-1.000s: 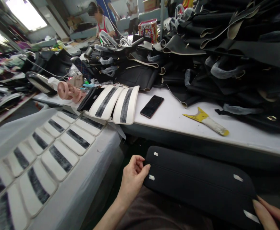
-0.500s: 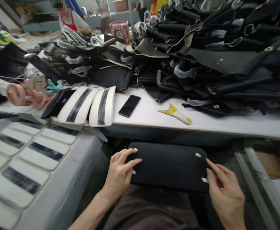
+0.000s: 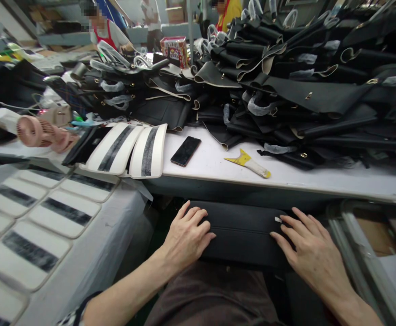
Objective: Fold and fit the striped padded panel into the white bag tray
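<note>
A black panel with rounded corners, leather-like, with a seam line across it [image 3: 241, 240], lies over my lap, below the table edge. My left hand [image 3: 191, 233] rests on its left end, fingers apart and slightly bent, thumb on the surface. At the right end, my right hand [image 3: 306, 240] has its fingers spread over the panel's edge and corner. One small white tab [image 3: 278, 219] shows beside the right fingertips. Both hands cover parts of the panel's ends, so other tabs there are hidden.
On the white table [image 3: 211, 170] ahead lie a phone [image 3: 186, 151], a yellow-and-white forked tool [image 3: 248, 163], white pieces with dark stripes [image 3: 148, 151] and a pink fan [image 3: 41, 132]. Black bags [image 3: 306, 99] are piled behind. More striped pieces [image 3: 31, 249] cover the left table. People stand farther back.
Both hands have moved inward over the panel's ends and spread their fingers. Earlier, the right hand pinched the right edge, and several white tabs were visible that are now covered.
</note>
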A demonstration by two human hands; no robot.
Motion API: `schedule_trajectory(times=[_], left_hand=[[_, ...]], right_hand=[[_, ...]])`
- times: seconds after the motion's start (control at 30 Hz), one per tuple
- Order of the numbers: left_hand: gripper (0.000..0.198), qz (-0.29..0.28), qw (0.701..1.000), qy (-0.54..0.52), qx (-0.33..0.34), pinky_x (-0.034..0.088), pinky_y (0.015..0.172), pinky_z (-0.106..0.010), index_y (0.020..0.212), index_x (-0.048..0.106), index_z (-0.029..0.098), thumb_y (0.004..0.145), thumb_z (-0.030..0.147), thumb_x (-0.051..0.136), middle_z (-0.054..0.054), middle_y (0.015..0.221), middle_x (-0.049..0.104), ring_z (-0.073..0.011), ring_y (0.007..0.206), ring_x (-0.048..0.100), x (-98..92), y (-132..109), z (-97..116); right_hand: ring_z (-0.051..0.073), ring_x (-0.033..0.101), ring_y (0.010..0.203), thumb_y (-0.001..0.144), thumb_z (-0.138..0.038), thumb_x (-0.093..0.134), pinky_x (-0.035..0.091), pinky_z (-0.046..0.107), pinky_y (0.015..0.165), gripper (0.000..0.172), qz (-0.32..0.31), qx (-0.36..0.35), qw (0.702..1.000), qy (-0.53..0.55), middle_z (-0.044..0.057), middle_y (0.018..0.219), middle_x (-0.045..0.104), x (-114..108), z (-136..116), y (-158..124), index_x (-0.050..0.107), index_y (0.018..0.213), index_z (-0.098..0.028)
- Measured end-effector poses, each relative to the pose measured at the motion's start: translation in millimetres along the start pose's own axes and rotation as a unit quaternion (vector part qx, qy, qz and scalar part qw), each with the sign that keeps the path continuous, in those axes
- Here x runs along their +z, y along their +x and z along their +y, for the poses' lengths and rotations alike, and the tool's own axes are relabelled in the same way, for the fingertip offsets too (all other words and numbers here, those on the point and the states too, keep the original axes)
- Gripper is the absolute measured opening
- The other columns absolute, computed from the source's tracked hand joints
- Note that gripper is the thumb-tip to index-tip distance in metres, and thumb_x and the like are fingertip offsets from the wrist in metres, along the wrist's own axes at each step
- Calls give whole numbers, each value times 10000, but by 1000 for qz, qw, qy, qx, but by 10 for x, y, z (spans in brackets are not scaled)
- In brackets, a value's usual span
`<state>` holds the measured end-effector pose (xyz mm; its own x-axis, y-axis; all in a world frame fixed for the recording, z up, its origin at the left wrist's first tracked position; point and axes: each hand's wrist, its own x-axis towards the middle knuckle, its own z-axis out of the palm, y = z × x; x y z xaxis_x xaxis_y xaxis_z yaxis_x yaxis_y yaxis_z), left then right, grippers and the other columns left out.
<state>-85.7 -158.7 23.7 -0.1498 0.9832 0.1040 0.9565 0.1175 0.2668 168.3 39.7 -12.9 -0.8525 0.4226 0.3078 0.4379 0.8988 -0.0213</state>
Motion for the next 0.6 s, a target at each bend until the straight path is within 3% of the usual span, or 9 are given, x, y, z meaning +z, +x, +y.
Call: schedule_trajectory(times=[0.07,0.13,0.23,0.33,0.5,0.6], left_hand=[[245,-5,1000,6,0,236,1170,-541,859,642,186,892,428,621,-75,1241,613,-262,1190,531,14,108,26],[306,-15,1000,3,1,216,1172,-558,897,633,184,837,480,681,-85,1291,593,-276,1230,503,29,205,17],[509,-29,999,-13,-6,167,1171,-604,1113,602,200,761,543,737,-90,1341,571,-289,1276,467,54,318,-35],[764,-52,998,-34,-9,129,1157,-649,1337,483,231,720,593,749,-92,1406,527,-312,1325,421,97,414,-85],[803,-116,991,-72,-4,122,1152,-661,1359,481,218,710,607,750,-105,1362,568,-303,1268,489,156,586,-110],[819,-148,986,-78,-18,127,1136,-688,1383,465,246,705,600,757,-102,1371,564,-318,1274,486,115,635,-163]], right_hand=[[342,460,1292,940,-481,523,343,520,1088,385,-17,-5,1000,-7,150,1188,660,26,-45,173,674,945,-127],[346,456,1294,907,-530,570,356,514,1081,449,-45,-11,999,-5,160,1277,612,72,-111,342,655,1060,-117],[346,431,1319,844,-555,651,370,524,1077,619,-108,-25,994,15,137,1398,529,148,-230,553,568,1289,-132],[344,428,1328,798,-595,681,364,531,1094,738,-169,-30,984,52,130,1403,529,209,-363,708,526,1354,-136],[328,437,1326,798,-593,680,334,525,1126,781,-232,-30,966,110,123,1413,521,248,-520,879,484,1398,-133],[322,425,1337,804,-599,667,304,540,1137,775,-260,-32,957,123,98,1425,513,226,-454,912,465,1417,-170]])
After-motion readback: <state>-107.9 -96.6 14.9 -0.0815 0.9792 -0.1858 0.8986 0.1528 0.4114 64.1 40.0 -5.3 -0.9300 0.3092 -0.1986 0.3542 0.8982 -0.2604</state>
